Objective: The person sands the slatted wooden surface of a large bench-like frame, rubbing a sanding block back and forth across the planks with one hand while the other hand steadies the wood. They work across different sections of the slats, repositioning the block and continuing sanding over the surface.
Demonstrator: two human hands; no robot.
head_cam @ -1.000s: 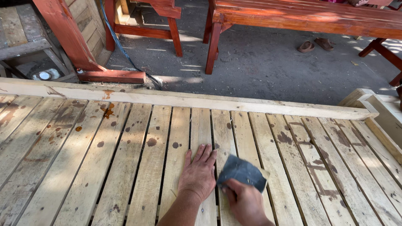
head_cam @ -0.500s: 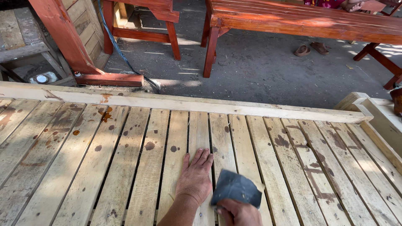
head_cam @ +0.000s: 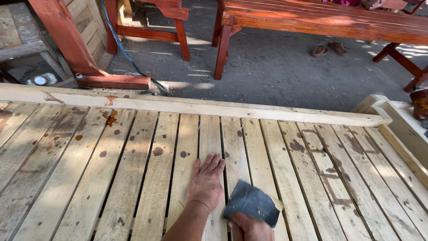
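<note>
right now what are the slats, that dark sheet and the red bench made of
Slats: bare, unfinished wood, with pale grain and dark knots.
Dark sheet under the right hand: probably sandpaper, matte grey, flexible.
Red bench: wood with a glossy red-brown stain or paint.

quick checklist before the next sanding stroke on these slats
1. Right hand grips the dark sandpaper sheet: ok.
2. Sheet lies flat on the slat: cannot tell, its far corner looks lifted.
3. Left hand rests flat, bracing on the slatted panel: ok.
4. Left fingers sit clear of the sheet: ok, apart but close.
5. Slats ahead free of loose things: ok, only dark stains show.
6. Blue cable off the panel: ok, it lies on the ground beyond.
</note>
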